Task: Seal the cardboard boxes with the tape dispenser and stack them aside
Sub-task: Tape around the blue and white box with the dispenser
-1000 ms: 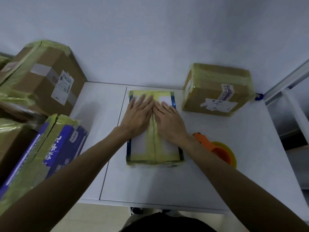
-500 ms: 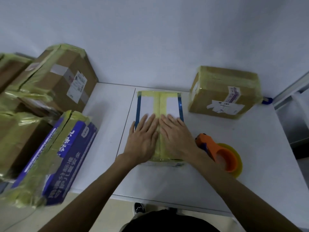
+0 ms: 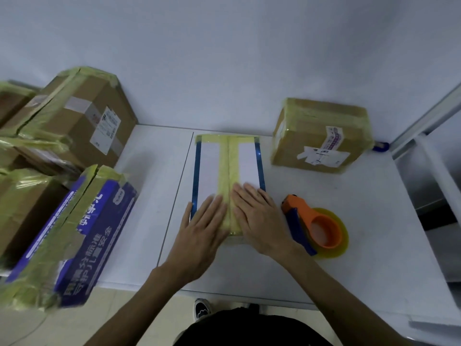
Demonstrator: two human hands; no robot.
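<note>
Fingers point(image 3: 247, 196) of both hands are straight and together, lying flat and grasping nothing. They press on the near end of the lengthwise yellow tape strip point(image 3: 232, 166) that runs down the middle of a flat white cardboard box point(image 3: 245, 163) with blue edges. The box lies mid-table, long axis pointing away from the person, with another band of yellow tape across its far end.

Surroundings: an orange-and-blue tape dispenser point(image 3: 303, 208) carrying a yellow roll lies on the white table point(image 3: 374, 221) just beside the right hand point(image 3: 259, 221), not touching the box. A taped brown cardboard box with labels point(image 3: 321, 136) sits at the far right, near the wall. On the left, a blue printed carton wrapped in yellow tape point(image 3: 92, 233) overhangs the table edge, with a stack of taped brown boxes point(image 3: 82, 121) behind it. Nothing lies between the hands and the tape.

Pose: left hand point(image 3: 199, 233) palm down, left of the seam, partly off the box's near corner. The right hand is palm down, right of the seam. Both forearms reach in from below, converging.

Change: a second ago the hands were further up the box top. They now sit at its near end, and more of the white top is uncovered.
</note>
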